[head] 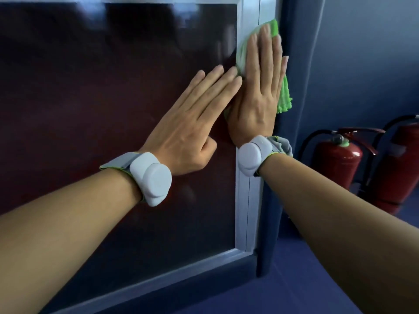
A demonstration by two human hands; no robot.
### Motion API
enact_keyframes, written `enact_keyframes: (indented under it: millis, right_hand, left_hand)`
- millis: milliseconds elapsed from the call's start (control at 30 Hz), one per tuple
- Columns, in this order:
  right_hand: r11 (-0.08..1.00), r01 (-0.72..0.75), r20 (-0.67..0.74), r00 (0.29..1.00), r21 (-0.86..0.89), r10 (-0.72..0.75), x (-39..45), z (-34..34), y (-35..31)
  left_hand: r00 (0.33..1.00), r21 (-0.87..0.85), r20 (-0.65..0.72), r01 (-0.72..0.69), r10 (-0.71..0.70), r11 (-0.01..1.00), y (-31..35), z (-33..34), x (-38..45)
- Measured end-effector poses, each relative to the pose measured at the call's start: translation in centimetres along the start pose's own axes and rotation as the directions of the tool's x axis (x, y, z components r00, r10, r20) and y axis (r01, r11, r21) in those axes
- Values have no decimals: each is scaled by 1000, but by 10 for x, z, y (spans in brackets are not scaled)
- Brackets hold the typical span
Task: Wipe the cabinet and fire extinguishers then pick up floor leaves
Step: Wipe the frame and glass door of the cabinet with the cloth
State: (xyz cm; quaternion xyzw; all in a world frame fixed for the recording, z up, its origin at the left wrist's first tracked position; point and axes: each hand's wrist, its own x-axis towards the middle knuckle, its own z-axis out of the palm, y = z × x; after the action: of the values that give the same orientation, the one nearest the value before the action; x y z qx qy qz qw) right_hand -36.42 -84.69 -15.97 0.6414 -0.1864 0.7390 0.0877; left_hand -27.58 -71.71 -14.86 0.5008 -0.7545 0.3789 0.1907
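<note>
The cabinet has a dark reddish glass door with a pale metal frame (248,200). My right hand (258,96) lies flat with straight fingers and presses a green microfibre cloth (284,96) against the frame's right upright, near the top. My left hand (192,123) rests flat on the glass (90,98) just left of it, fingers straight, fingertips touching the right hand's edge. Two red fire extinguishers (337,162) (399,164) stand on the floor to the right, against the wall.
A blue wall (362,64) runs right of the cabinet. The floor (317,279) is blue. Both wrists carry grey bands with round pods. The cabinet's dark side panel (269,223) stands between the frame and the extinguishers.
</note>
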Motion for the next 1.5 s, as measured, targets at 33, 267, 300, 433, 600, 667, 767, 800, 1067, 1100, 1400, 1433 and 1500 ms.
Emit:
enact_keyframes:
  millis: [33, 267, 300, 433, 600, 667, 767, 800, 1067, 1100, 1400, 1433, 1500]
  right_hand:
    - [1000, -21, -14, 1000, -11, 21, -16, -1, 2]
    - [982, -155, -28, 988, -106, 153, -128, -11, 7]
    - [976, -179, -14, 984, -120, 179, -144, -14, 7]
    - [952, -261, 79, 958, -158, 276, -205, -25, 9]
    - [891, -392, 85, 904, -230, 420, -253, -34, -1]
    - [841, -445, 61, 873, -308, 484, -264, -38, -10]
    - [723, -556, -40, 803, -411, 595, -268, -45, -21]
    - [703, -600, -51, 773, -381, 632, -265, -48, -24]
    - [615, -785, 34, 615, -68, 788, -268, -70, -23]
    - [558, -827, 31, 557, -74, 830, -277, -71, -26]
    - [-102, -985, 16, -105, -139, 994, -330, -58, -83]
    - [-103, -981, 46, -112, -164, 993, -331, -56, -95]
    - [-115, -971, 123, -143, -207, 982, -337, -56, -107]
  left_hand:
    - [1000, -28, 2, -1, 1, 1000, 5, 8, -9]
    - [998, -131, 16, 57, -55, 990, 36, 55, -77]
    - [997, -152, 11, 77, -76, 985, 40, 61, -88]
    - [991, -223, 4, 133, -135, 966, 54, 81, -124]
    - [987, -282, 50, 160, -152, 946, 68, 95, -157]
    - [990, -296, 97, 131, -107, 946, 71, 99, -169]
    - [990, -319, 136, 82, -40, 944, 74, 102, -185]
    - [988, -324, 151, 78, -30, 943, 76, 102, -191]
    - [942, -350, 326, 200, -81, 915, 72, 94, -244]
    - [942, -314, 328, 184, -76, 931, 71, 92, -250]
    - [929, -60, 359, 116, -87, 991, 58, 69, -285]
    - [924, -43, 370, 117, -93, 992, 57, 68, -287]
    - [913, -9, 396, 111, -98, 994, 59, 66, -292]
